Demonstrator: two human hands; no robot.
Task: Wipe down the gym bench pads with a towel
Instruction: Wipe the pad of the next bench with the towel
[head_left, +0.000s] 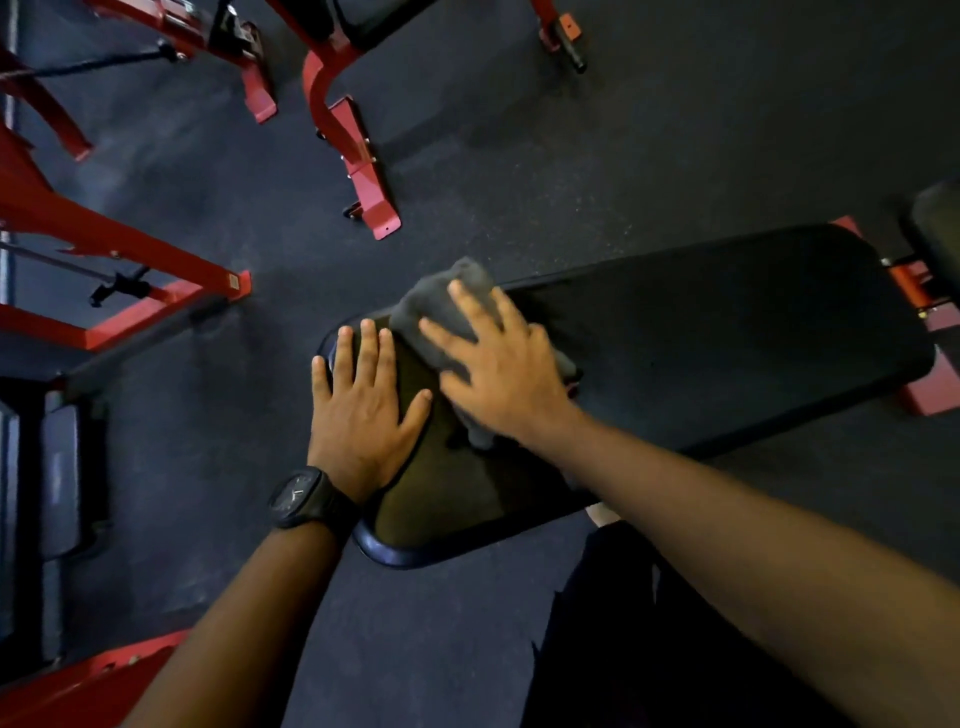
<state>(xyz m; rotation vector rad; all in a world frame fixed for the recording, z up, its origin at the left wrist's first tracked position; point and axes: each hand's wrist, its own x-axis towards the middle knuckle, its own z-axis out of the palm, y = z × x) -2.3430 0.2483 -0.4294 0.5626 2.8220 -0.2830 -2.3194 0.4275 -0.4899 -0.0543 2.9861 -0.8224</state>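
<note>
A black gym bench lies across the middle, with a small seat pad (447, 493) near me and a long back pad (727, 338) running to the right. A grey towel (441, 306) is bunched where the two pads meet. My right hand (498, 369) lies flat on the towel with fingers spread, pressing it against the pad. My left hand (363, 405), with a black watch on the wrist, rests flat on the seat pad's left edge, fingers apart, holding nothing.
Red machine frames (358, 156) stand on the dark rubber floor at the top and left (119, 270). A black padded part (57, 478) sits at the far left. The bench's red frame (930, 312) shows at the right end. My dark trouser leg (649, 623) is below the bench.
</note>
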